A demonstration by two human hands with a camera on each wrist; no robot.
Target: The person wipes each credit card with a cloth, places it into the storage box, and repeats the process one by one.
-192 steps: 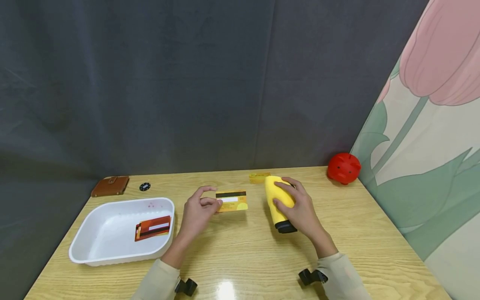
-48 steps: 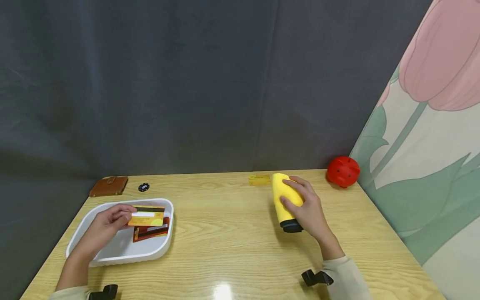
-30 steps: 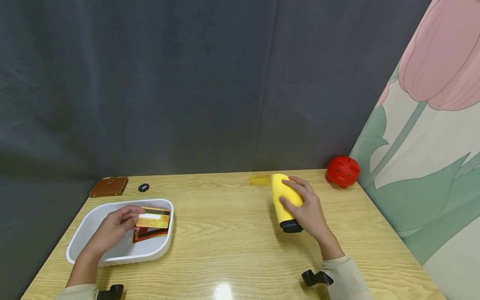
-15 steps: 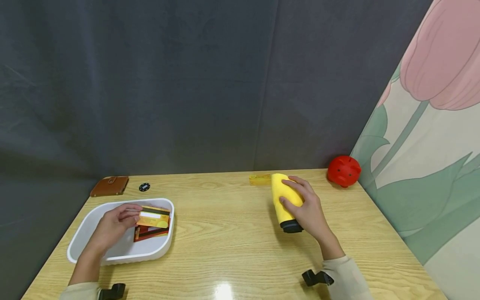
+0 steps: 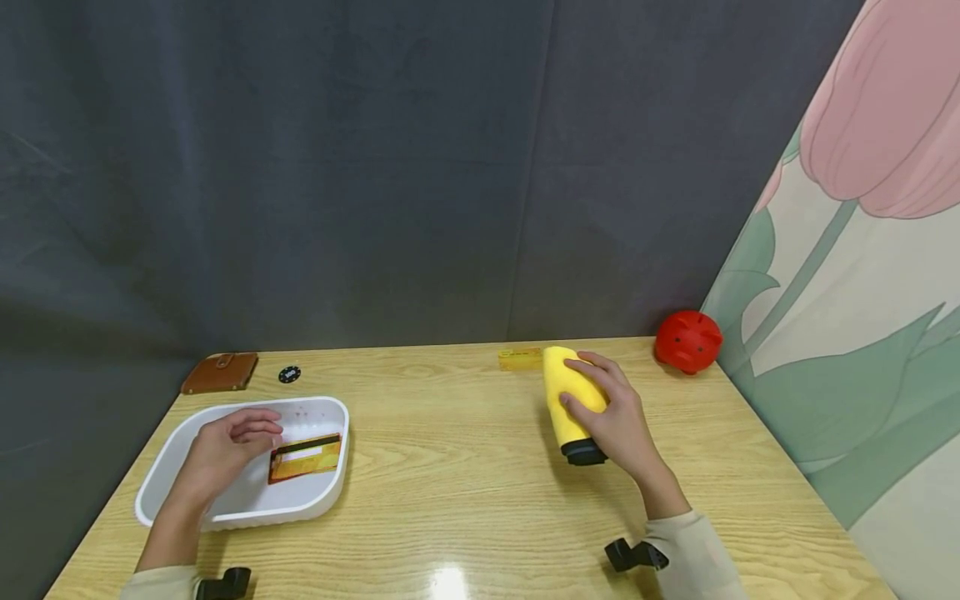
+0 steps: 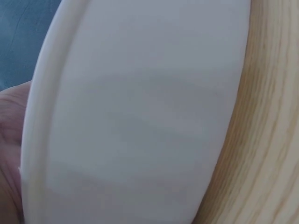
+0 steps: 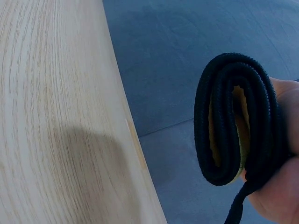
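Observation:
My left hand [image 5: 221, 454] hovers over the white plastic tray [image 5: 247, 502], its fingers loosely bent with nothing held between them. Just right of its fingertips, a yellow-orange bank card [image 5: 318, 458] lies in the tray, stripe side up, mostly covering a red card. In the left wrist view the tray wall [image 6: 140, 116] hides most of the hand. My right hand [image 5: 618, 417] grips a rolled yellow cloth [image 5: 564, 400] with black edging, held above the table. The right wrist view shows the black end of the roll [image 7: 204, 126] from close up.
Behind the cloth, another yellow card [image 5: 519, 359] lies near the table's back edge. A brown wallet [image 5: 221, 372] and a black 100 poker chip [image 5: 289, 374] sit behind the tray. At the back right stands a red piggy bank [image 5: 687, 342], close to the wall.
The left hand brought the yellow-orange card from mid-table into the tray and has let go; the card now rests on the red one. The right hand shifted slightly right with the rolled cloth.

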